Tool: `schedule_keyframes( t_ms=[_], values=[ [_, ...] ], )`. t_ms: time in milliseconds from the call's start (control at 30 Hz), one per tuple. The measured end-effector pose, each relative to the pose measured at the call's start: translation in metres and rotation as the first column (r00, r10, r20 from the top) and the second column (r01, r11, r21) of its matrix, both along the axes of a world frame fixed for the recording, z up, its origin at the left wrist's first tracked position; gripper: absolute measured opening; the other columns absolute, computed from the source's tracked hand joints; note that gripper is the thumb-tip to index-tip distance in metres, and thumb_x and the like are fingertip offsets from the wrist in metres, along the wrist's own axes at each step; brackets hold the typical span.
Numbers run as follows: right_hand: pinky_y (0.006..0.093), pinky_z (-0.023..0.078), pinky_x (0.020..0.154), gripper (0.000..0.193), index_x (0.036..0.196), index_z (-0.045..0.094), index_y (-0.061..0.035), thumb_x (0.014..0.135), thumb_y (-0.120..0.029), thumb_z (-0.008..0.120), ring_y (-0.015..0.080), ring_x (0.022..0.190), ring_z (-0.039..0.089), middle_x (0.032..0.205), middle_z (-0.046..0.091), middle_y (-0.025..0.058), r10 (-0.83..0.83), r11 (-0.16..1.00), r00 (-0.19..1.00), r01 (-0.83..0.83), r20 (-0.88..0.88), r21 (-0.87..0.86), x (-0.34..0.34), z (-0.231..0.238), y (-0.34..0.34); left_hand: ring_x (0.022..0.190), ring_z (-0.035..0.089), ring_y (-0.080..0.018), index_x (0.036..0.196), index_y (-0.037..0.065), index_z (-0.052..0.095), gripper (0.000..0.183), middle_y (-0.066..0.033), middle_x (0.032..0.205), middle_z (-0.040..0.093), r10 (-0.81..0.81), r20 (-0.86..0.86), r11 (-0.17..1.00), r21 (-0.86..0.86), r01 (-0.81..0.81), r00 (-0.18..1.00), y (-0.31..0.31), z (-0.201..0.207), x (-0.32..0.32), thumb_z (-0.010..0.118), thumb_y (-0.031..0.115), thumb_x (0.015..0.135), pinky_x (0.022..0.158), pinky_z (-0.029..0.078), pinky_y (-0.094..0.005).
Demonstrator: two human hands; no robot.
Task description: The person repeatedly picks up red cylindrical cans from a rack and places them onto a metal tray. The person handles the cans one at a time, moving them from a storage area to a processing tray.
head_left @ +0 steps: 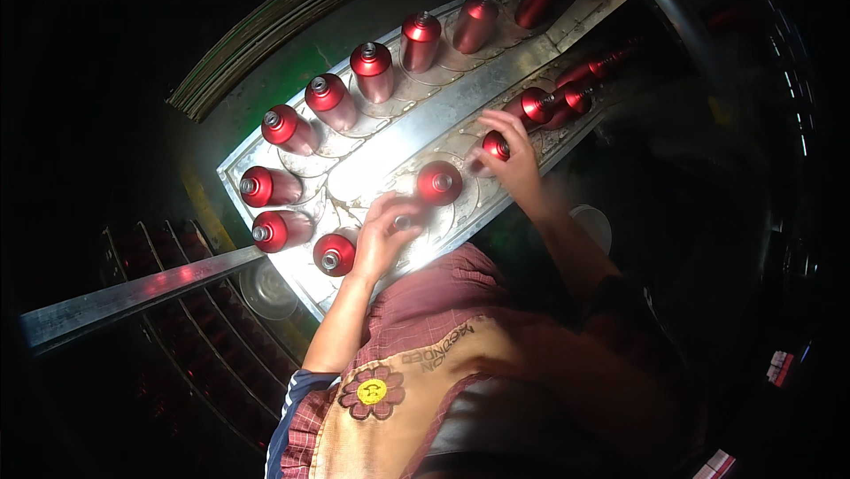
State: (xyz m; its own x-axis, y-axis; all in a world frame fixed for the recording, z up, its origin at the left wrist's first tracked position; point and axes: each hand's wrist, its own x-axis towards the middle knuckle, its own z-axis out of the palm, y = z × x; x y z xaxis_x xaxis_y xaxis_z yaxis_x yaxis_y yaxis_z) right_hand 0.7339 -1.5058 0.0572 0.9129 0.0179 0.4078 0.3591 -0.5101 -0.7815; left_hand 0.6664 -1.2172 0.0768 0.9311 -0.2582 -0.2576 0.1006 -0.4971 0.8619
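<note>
Glossy red metal bottles with bare threaded necks stand along a looped conveyor. My left hand [388, 235] is at the near edge, slightly blurred, its fingers curled around a bottle; only the grey neck [403, 222] shows between them. Just left of that hand stands another red bottle [331, 258]. A separate red bottle [440, 182] is upright between my two hands. Further right, my right hand [513, 160] has its thumb and fingers curved around the shoulder of a red bottle [496, 145]; its lower body is hidden.
The pale metal conveyor [305, 289] bends round at the left, with a raised central strip [425, 120]. More red bottles [372, 63] line its far side. A metal bar [142, 293] juts out left above dark racks. Stacked sheets [266, 32] lie beyond; a curved metal frame [668, 1] rises right.
</note>
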Motion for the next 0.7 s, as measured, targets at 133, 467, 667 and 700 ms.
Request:
schedule_keyframes(
  t_ms=[133, 467, 667, 700],
  values=[
    [0.0399, 0.037, 0.108, 0.057, 0.126, 0.063, -0.0112, 0.074, -0.024, 0.083, 0.03, 0.126, 0.048, 0.134, 0.051, 0.0148, 0.072, 0.991, 0.942, -0.031, -0.326, 0.128, -0.032, -0.015, 0.073, 0.126, 0.05, -0.0242, 0.109, 0.014, 0.072, 0.036, -0.0123, 0.14, 0.046, 0.045, 0.101, 0.998, -0.047, -0.04, 0.994, 0.014, -0.001, -0.013, 0.081, 0.006, 0.075, 0.095, 0.049, -0.0332],
    [0.035, 0.048, 0.091, 0.022, 0.096, 0.075, -0.0069, 0.075, -0.012, 0.081, 0.0259, 0.102, 0.06, 0.105, 0.065, 0.0106, -0.197, 0.947, 0.971, 0.225, -0.137, 0.23, 0.036, -0.069, -0.002, 0.13, 0.047, -0.0309, 0.111, 0.015, 0.071, 0.036, -0.0177, 0.14, 0.045, 0.16, 0.111, 0.984, -0.098, -0.15, 0.981, -0.08, -0.038, 0.036, 0.081, 0.014, 0.077, 0.106, 0.041, -0.0387],
    [0.0351, 0.047, 0.094, 0.022, 0.095, 0.073, -0.0058, 0.076, -0.014, 0.081, 0.0256, 0.103, 0.061, 0.103, 0.066, 0.0111, -0.284, 0.927, 0.911, 0.34, -0.298, 0.159, 0.032, -0.073, -0.024, 0.134, 0.041, -0.0409, 0.124, 0.014, 0.063, 0.05, -0.0239, 0.146, 0.042, -0.009, 0.174, 0.996, 0.09, -0.007, 0.985, -0.098, -0.023, 0.04, 0.08, 0.016, 0.077, 0.112, 0.035, -0.0429],
    [0.0337, 0.05, 0.093, 0.031, 0.109, 0.069, -0.0062, 0.08, -0.012, 0.078, 0.0286, 0.097, 0.064, 0.11, 0.067, 0.0121, -0.286, 0.947, 0.919, 0.314, -0.272, 0.063, 0.018, -0.071, -0.016, 0.139, 0.034, -0.0427, 0.133, 0.007, 0.056, 0.063, -0.0247, 0.149, 0.037, -0.047, 0.168, 0.994, 0.106, 0.029, 0.985, -0.077, -0.012, 0.027, 0.081, 0.02, 0.076, 0.114, 0.032, -0.0445]
  ],
)
